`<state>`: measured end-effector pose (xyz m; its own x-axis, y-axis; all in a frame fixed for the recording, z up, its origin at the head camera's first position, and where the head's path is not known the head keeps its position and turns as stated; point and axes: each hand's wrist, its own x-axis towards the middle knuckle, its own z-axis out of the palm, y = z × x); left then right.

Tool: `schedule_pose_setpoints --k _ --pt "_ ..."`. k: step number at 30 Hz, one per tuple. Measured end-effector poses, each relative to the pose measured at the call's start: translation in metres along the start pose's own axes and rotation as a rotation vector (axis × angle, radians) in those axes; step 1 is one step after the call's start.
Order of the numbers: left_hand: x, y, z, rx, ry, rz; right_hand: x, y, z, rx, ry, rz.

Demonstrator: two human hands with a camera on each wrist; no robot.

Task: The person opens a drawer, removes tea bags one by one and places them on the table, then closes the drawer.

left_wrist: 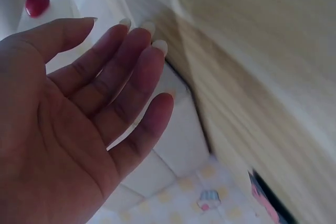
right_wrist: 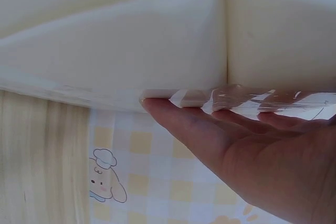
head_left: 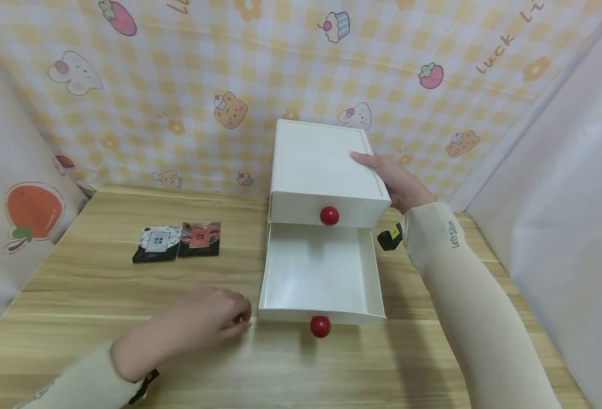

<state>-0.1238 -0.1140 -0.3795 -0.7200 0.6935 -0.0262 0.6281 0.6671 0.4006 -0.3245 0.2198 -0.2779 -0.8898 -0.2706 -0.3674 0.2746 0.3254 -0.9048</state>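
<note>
A white two-drawer box stands on the table, with a round red knob on its shut upper drawer. Its lower drawer is pulled out towards me, bare inside, with another red knob at the front. My right hand rests against the box's right side, one digit lying on the top edge. In the right wrist view its fingers lie along the white wall. My left hand is just left of the open drawer's front corner, fingers loosely bent, holding nothing.
Two small flat packets, one black and white and one black and red, lie side by side on the wooden table, left of the box. A checked curtain hangs behind, with pale curtains at both sides.
</note>
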Motion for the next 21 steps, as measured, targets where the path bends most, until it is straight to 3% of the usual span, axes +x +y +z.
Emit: schedule_pose_setpoints --k 6,14,21 --pt "-0.003 0.016 0.010 0.013 -0.011 0.063 0.000 -0.001 0.000 0.000 0.007 0.009" --pt "-0.006 0.033 0.017 -0.094 -0.086 0.091 0.001 -0.001 0.001 -0.010 0.009 0.017" --pt "-0.004 0.046 0.019 -0.049 -0.088 0.153 0.000 -0.002 0.001 -0.005 0.011 0.019"
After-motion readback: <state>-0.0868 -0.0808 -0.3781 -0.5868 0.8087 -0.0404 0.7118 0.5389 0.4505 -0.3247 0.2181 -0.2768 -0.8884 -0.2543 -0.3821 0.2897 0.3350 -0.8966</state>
